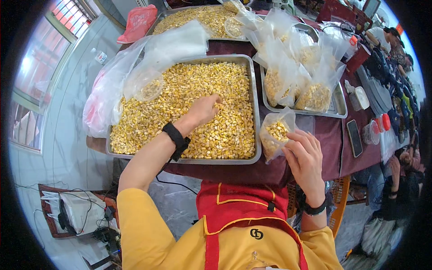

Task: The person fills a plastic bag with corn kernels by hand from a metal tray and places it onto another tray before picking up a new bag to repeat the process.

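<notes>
My left hand [204, 109] reaches into a large steel tray [253, 112] of yellow corn kernels [189, 81], its fingertips curled together among the kernels; what they hold is hidden. At the tray's right side, my right hand [302, 153] grips a small clear plastic bag [272, 135] partly filled with corn, its mouth upward. A round clear tub [150, 90] with some kernels rests at the tray's upper left, partly under translucent plastic. Behind and right, several filled bags [315, 96] stand in a second steel tray [343, 108].
Another corn tray [193, 20] stands at the back, with a pink bag [139, 22] beside it. Loose plastic sheets [103, 94] drape the left side. A phone [354, 137] and red-lidded jars [372, 132] sit at the right. Other people [380, 38] are at the far right.
</notes>
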`<state>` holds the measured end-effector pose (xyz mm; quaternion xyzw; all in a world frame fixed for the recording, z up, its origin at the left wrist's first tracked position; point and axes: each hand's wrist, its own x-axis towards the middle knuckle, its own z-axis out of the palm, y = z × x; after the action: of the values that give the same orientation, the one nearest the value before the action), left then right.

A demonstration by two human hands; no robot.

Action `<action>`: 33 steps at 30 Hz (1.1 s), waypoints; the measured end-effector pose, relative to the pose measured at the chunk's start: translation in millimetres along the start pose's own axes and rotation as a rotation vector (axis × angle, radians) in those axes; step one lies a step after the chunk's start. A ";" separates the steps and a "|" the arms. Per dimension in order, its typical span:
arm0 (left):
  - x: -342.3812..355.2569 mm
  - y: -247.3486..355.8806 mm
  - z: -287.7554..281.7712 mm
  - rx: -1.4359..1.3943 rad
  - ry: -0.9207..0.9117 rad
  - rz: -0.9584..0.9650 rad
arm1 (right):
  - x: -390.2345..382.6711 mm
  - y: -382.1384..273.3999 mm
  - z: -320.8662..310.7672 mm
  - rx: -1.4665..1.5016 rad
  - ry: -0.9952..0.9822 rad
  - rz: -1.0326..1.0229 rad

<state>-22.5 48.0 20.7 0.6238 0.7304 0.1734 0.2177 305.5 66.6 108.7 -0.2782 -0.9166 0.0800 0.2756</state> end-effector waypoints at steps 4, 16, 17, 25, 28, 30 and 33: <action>22.6 -10.3 18.9 0.054 -0.085 0.126 | 2.3 -0.3 1.4 0.004 -0.016 -0.011; 117.0 28.9 50.3 0.485 0.204 0.101 | 0.7 -2.2 -2.4 0.014 -0.041 -0.006; 114.2 35.0 62.0 0.548 0.231 0.118 | -0.9 0.6 -2.8 0.032 -0.042 -0.024; 47.3 28.6 54.7 0.354 0.171 0.273 | -1.9 2.0 -1.0 0.064 -0.004 -0.015; 11.6 36.5 40.2 0.258 -0.017 0.148 | -4.2 2.4 2.8 0.062 -0.002 -0.022; -1.8 35.1 32.9 0.255 -0.061 0.118 | 2.5 -1.1 5.6 0.053 0.017 -0.031; -5.0 23.5 30.2 -0.259 0.030 -0.046 | 8.1 -6.0 7.1 0.056 0.054 0.001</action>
<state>13.9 46.4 8.0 0.5710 0.7191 0.2704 0.2894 293.2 66.2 108.3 -0.2731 -0.9061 0.0982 0.3080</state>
